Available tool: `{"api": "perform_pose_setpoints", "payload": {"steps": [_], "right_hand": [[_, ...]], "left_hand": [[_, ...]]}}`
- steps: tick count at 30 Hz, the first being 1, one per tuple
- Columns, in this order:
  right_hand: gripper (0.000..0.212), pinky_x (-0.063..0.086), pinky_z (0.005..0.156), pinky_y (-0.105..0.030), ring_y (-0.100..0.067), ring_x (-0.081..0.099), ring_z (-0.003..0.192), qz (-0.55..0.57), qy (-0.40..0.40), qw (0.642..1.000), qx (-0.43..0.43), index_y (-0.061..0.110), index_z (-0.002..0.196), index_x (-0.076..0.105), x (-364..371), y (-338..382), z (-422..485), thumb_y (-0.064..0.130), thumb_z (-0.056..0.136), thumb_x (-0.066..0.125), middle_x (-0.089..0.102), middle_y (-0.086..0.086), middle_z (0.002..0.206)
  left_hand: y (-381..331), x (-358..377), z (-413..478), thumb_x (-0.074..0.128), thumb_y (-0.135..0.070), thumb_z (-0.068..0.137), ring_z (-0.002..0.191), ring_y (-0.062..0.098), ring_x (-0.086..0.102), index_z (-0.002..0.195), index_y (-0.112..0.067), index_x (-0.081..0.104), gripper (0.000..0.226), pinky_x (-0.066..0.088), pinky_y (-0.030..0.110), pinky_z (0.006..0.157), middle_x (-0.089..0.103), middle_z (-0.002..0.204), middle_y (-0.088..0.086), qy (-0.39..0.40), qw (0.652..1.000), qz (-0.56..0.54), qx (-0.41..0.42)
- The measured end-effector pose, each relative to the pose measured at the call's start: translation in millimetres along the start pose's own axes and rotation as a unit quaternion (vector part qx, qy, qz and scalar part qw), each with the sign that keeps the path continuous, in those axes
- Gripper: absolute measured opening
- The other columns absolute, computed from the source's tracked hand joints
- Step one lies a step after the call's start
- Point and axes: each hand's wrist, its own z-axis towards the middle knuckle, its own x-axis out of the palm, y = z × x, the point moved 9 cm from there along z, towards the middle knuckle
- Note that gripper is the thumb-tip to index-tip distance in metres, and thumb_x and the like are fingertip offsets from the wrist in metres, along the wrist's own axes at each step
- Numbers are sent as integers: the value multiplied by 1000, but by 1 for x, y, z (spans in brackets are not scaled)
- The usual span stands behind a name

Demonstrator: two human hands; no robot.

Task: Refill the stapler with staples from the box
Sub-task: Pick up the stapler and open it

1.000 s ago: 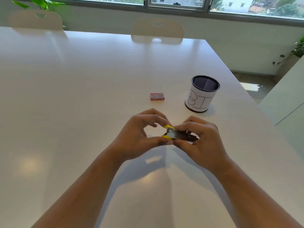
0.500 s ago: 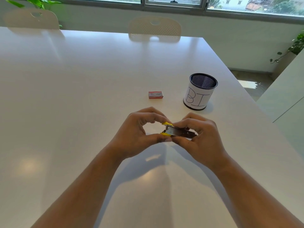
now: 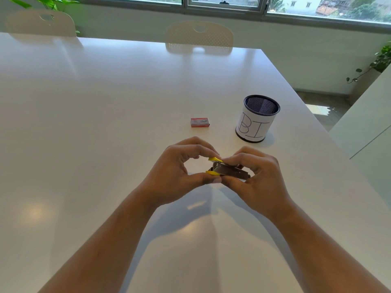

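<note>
Table [image 3: 105,134], white and glossy, is filling most of the view, with two pale chairs standing at its far edge. Mesh cup [image 3: 257,118], wrapped in a paper label, is standing upright on the right side, well apart from the hands. Box [image 3: 200,122], small and red, is lying flat and shut to the left of the cup, just beyond the hands and untouched.

Left hand [image 3: 177,172] and right hand [image 3: 256,178] are meeting above the near centre of the table, both pinched tight on the stapler [image 3: 229,171]. The left thumb and forefinger are clamping its yellow end, one yellow tip showing above and one below; the right fingers are closing around the dark metal body. The yellow tips are standing slightly apart, so the person appears to be prying the stapler open.

Assessment: loading has not begun. To do this step well, the right hand should be steadying the body while the left is lifting the top squarely, not twisting. Whether the staple channel is exposed cannot be told.
</note>
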Motion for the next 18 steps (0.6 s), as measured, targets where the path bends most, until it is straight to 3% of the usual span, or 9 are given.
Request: {"api": "perform_pose_setpoints", "payload": {"steps": [4, 7, 12, 18], "right_hand": [[33, 48, 66, -14, -10, 64, 74, -12, -14, 1000, 8, 8, 95, 77, -2, 1, 1, 20, 67, 89, 69, -6, 83], [38, 45, 65, -10, -8, 62, 74, -21, -44, 998, 33, 10, 96, 76, -7, -2, 0, 27, 65, 90, 70, -3, 84], [44, 49, 56, -14, -16, 61, 64, -21, -123, 988, 94, 13, 91, 66, -19, -10, -6, 39, 62, 88, 69, 0, 75], [38, 44, 50, -9, -6, 54, 54, -16, -132, 986, 105, 14, 86, 62, -19, -12, -8, 21, 62, 90, 63, 5, 66]], "left_hand": [[5, 1, -1, 85, -31, 72, 95, 22, 66, 113, -23, 70, 44, 50, 25, 78, 68, 105, -6, -3, 1000, 5, 0], [19, 1, -2, 84, -45, 67, 76, 13, 65, 122, -31, 63, 61, 50, 24, 62, 69, 93, -11, -17, 998, -15, -59], [29, 15, -4, 82, -49, 67, 67, 14, 70, 90, -22, 74, 36, 50, 19, 52, 76, 75, 1, -51, 984, -118, -125], [20, 27, -7, 79, -36, 74, 73, 10, 71, 94, -30, 77, 22, 56, 23, 65, 78, 84, -3, -76, 976, -179, -101]]}}
